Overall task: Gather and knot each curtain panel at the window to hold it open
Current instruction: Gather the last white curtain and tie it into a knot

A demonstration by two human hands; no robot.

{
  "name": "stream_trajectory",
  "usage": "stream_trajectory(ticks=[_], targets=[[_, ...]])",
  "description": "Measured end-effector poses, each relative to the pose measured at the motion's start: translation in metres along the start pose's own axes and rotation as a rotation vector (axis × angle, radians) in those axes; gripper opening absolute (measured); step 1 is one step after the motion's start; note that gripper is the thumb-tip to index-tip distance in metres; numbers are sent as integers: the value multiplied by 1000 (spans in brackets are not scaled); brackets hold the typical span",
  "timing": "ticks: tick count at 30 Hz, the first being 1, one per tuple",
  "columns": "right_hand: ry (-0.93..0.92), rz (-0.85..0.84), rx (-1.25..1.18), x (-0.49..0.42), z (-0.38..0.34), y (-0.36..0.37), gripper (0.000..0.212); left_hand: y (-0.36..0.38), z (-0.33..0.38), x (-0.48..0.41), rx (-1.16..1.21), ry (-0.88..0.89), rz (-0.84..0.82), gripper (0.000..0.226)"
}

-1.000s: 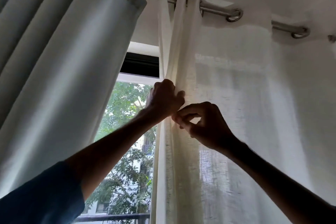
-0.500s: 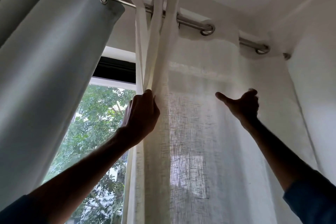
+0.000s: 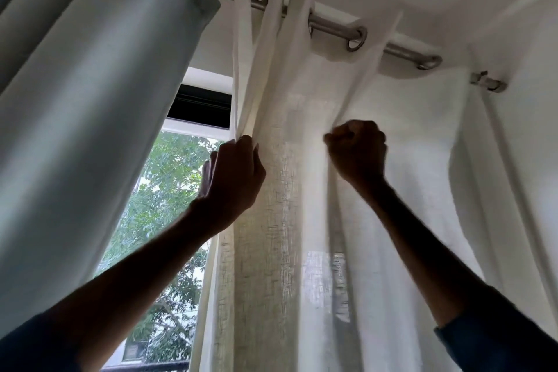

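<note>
Sheer cream fabric is held at two spots. Left hand (image 3: pixel 232 178) pinches the leading edge of the sheer curtain panel (image 3: pixel 302 160), fingers closed round bunched folds. Right hand (image 3: pixel 357 152) is a closed fist on a tuck of cloth, at 3 o'clock from the left. Between the grips the panel hangs flat; above, toward 12 o'clock, it fans up to the metal rod (image 3: pixel 332 26). Judgement: draw the right fist toward 9 o'clock, feeding pleats evenly into the left, before knotting. Grey curtain (image 3: pixel 90 100) hangs at 9 o'clock, untouched.
</note>
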State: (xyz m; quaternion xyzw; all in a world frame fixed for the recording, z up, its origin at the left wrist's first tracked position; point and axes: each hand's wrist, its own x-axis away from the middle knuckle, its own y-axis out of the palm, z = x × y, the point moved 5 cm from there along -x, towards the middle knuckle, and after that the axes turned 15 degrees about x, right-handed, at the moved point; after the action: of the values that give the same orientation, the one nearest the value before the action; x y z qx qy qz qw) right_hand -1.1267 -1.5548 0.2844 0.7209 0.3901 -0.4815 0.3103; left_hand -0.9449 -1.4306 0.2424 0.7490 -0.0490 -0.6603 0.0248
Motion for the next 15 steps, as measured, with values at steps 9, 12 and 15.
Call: stream_trajectory(ticks=[9,12,15], targets=[[-300,-64,-119,43,-102,26,4,-17,1,-3,3,-82,-21,24],[-244,-20,-120,45,-78,24,12,-29,10,0,-50,32,44,26],[-212,83,-145,46,-52,15,10,-35,21,1,-105,137,57,24]])
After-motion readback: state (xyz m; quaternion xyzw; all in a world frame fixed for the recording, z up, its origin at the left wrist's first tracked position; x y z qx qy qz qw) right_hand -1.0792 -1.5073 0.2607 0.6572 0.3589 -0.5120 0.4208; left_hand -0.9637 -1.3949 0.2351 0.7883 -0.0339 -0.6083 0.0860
